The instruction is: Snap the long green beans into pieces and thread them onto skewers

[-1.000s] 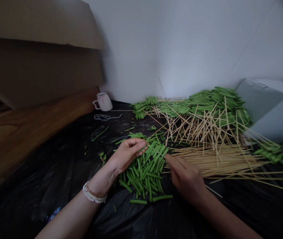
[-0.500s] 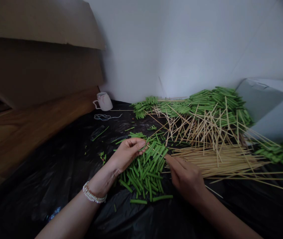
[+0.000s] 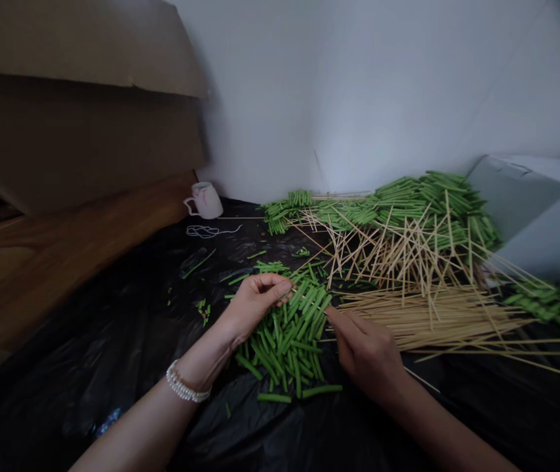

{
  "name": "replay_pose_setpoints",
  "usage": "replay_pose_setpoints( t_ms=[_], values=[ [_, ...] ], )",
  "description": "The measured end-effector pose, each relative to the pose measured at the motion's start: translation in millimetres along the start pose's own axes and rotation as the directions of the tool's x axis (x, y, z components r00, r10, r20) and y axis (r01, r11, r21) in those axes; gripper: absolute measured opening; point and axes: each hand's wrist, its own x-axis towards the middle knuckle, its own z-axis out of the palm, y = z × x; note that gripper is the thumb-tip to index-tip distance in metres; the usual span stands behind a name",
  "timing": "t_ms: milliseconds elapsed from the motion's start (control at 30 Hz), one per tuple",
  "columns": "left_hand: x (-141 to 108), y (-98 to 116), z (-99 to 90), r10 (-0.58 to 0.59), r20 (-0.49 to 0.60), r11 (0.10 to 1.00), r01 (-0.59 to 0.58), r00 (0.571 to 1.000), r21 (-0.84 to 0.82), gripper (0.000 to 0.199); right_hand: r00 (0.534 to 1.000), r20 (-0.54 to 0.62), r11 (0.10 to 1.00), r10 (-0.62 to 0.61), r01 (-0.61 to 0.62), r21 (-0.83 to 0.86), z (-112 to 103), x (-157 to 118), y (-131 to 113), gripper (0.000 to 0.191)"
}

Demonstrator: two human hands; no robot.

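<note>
Over a loose pile of cut green bean pieces (image 3: pixel 284 357), several beans sit side by side, threaded on a thin bamboo skewer (image 3: pixel 422 379). My right hand (image 3: pixel 371 351) is closed round the skewer, whose rear end sticks out below the palm. At the skewer's other end, my left hand (image 3: pixel 255 303), with a pearl bracelet at the wrist, pinches a green bean piece between thumb and fingers. Those fingertips mostly hide the piece and the skewer's tip. Two single bean pieces (image 3: pixel 274 398) lie in front of the pile.
Loose bamboo skewers (image 3: pixel 422 321) lie right of my right hand. Behind them are stacked threaded beans (image 3: pixel 408 196) against the wall. A white mug (image 3: pixel 206 201) and some string (image 3: pixel 206 231) are at the back left. Black plastic sheeting (image 3: pixel 127 341) covers the surface; a cardboard box (image 3: pixel 83 137) stands left.
Both hands have shifted only very slightly, the left fingertips a touch to the right along the skewer. Everything else lies as before.
</note>
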Motion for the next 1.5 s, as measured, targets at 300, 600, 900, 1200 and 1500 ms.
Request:
replay_pose_setpoints(
  t_ms=[300,600,900,1200,1500],
  values=[
    [0.3,-1.7,-0.4,0.055,0.007,0.987,-0.055,0.998,0.154,0.026,1.000,0.000,1.000,0.010,-0.010,0.006,0.7,1.3,0.2,0.030],
    [-1.9,6.6,0.5,-0.071,0.002,0.991,0.071,0.997,-0.113,0.050,0.999,-0.025,0.998,0.038,-0.037,0.043,-1.1,2.6,-0.7,0.029],
    [-2.4,4.2,-0.2,-0.058,0.014,0.994,0.059,0.998,-0.095,0.039,0.999,-0.029,1.000,0.020,-0.020,0.024,0.7,1.6,-1.9,0.030],
    [-4.8,-0.1,7.7,0.044,-0.089,0.997,-0.050,0.995,-0.061,0.021,1.000,-0.017,1.000,0.007,-0.006,0.023,-2.0,3.5,-1.6,0.030],
    [1.2,1.5,-2.8,0.077,-0.143,0.993,-0.088,0.987,-0.073,0.022,0.998,-0.045,0.999,0.032,-0.032,-0.003,-0.1,2.2,3.0,0.030]
  ],
)
